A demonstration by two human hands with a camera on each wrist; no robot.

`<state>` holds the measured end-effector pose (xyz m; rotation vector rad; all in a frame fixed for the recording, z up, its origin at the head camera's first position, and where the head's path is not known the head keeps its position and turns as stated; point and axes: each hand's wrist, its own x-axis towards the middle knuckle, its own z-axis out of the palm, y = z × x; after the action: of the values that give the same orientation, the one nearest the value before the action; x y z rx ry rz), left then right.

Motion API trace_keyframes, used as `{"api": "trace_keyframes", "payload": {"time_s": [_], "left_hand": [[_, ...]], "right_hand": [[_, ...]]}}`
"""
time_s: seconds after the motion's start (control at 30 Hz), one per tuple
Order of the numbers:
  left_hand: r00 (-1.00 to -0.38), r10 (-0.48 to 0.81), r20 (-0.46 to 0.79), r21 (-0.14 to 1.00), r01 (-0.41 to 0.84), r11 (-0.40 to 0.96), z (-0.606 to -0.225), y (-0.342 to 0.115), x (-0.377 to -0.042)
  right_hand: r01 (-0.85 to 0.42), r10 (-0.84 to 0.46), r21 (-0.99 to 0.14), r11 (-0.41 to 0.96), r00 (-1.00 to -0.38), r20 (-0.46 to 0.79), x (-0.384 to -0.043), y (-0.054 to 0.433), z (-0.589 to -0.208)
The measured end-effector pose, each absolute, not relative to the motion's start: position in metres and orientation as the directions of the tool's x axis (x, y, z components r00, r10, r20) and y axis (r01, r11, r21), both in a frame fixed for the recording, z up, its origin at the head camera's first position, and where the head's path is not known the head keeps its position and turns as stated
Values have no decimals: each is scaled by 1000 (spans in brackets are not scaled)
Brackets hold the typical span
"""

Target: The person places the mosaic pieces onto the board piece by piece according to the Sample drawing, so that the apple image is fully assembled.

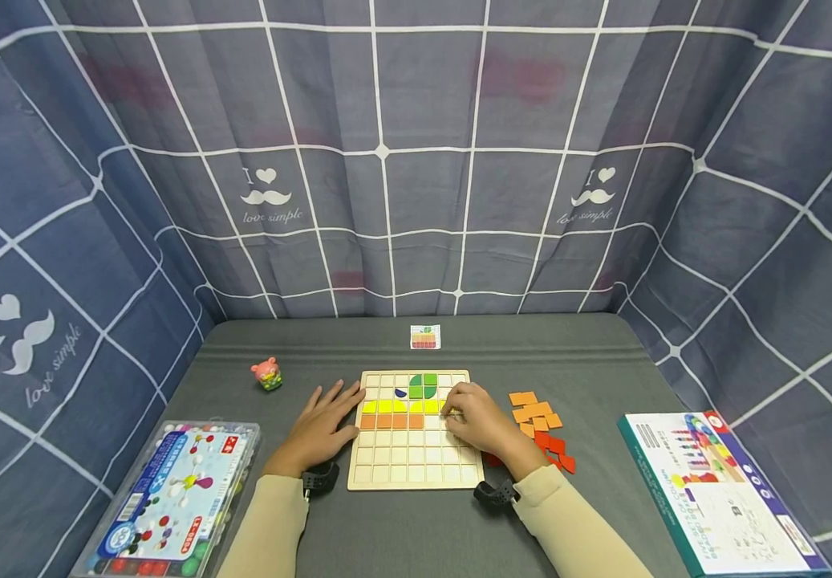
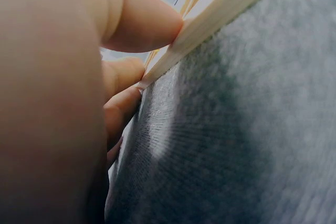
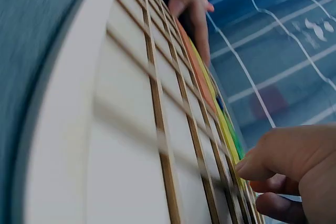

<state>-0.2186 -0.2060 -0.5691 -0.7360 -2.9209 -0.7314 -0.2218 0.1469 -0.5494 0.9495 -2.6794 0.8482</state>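
My left hand (image 1: 323, 427) lies with its fingers spread at the left side of a pale wooden grid board (image 1: 416, 474). In the left wrist view, its thumb (image 2: 149, 22) touches the board's edge. My right hand (image 1: 476, 417) is over the board's right side, fingers bent and tips at the right end of a row of yellow tiles (image 1: 387, 407). I cannot tell whether a tile is between those fingertips. Below the yellow row runs a row of orange tiles (image 1: 390, 421). Green tiles (image 1: 416, 392) and a small dark blue piece (image 1: 400, 393) are set above it.
Loose orange tiles (image 1: 531, 412) and red tiles (image 1: 549, 443) lie right of the board. A small pattern card (image 1: 426, 337) is behind it. A pink pig figurine (image 1: 267, 373) stands at the left. A clear plastic case (image 1: 170, 490) and a boxed set (image 1: 726, 490) flank the table.
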Motion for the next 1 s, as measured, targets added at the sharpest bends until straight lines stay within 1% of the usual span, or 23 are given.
{"api": "trace_keyframes", "payload": {"time_s": [0.23,0.37,0.43,0.53,0.67,0.87,1.0], "left_hand": [[-888,436,144,440,452,776,-568,-206,-218],[-884,438,163,439,463,770,-568,-206,-217],[-883,439,164,436,464,771,-568,-206,-217],[-883,443,157,439,464,769,-568,-207,-217],[-884,443,150,438,461,772,-567,-207,-217],[-886,440,145,439,456,774,-567,-206,-218],[-890,434,139,433,449,782,-567,-205,-218]], "right_hand": [[-508,-394,-522,685,-861,321,-220,199,-550],[-455,-294,-522,721,-884,364,-224,229,-551],[-436,-265,-513,739,-889,374,-227,242,-552],[-408,-254,-510,758,-903,345,-229,255,-553],[-378,-263,-541,752,-923,279,-229,258,-553],[-374,-265,-539,755,-925,271,-231,259,-553],[-342,-258,-555,758,-939,226,-233,260,-551]]}}
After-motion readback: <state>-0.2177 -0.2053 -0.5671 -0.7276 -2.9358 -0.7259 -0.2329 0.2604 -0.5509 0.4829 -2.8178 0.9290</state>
